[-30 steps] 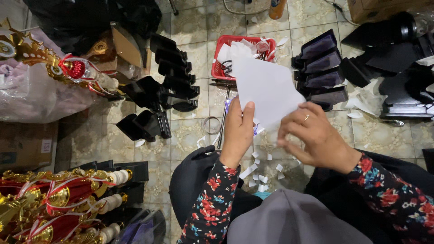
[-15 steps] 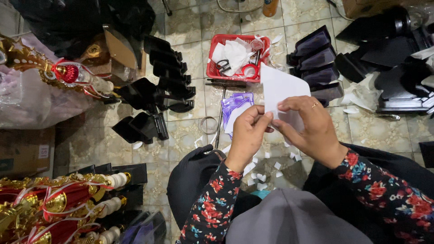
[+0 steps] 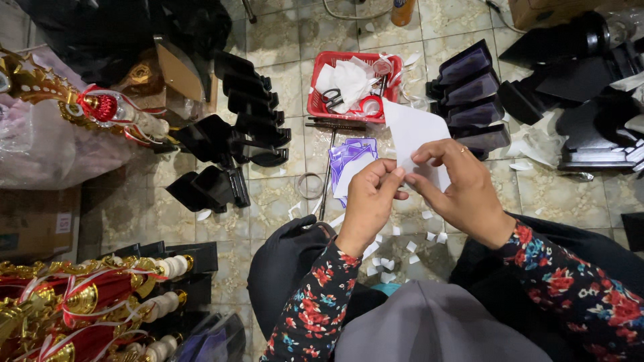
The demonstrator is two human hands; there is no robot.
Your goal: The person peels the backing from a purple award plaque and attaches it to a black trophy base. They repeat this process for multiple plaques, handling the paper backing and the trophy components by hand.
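Note:
My left hand (image 3: 369, 201) and my right hand (image 3: 456, 188) meet over a white sheet of paper (image 3: 410, 134), both pinching its lower edge between thumb and fingers. The sheet stands up above my hands and tilts away from me. My right hand wears a ring. Both arms are in dark floral sleeves. Under the hands, small white paper scraps (image 3: 409, 247) lie scattered on the tiled floor. A purple-and-white printed sheet (image 3: 350, 164) lies on the floor just beyond my left hand.
A red basket (image 3: 322, 107) with scissors, tape and white paper sits ahead. Black trophy bases (image 3: 248, 114) stand at left and more (image 3: 469, 94) at right. Gold and red trophies (image 3: 80, 308) lie at lower left. A long metal tool (image 3: 329, 167) lies on the floor.
The white sheet has come lower and nearer to me. My hands have closed together on its lower edge, where they earlier held it further apart.

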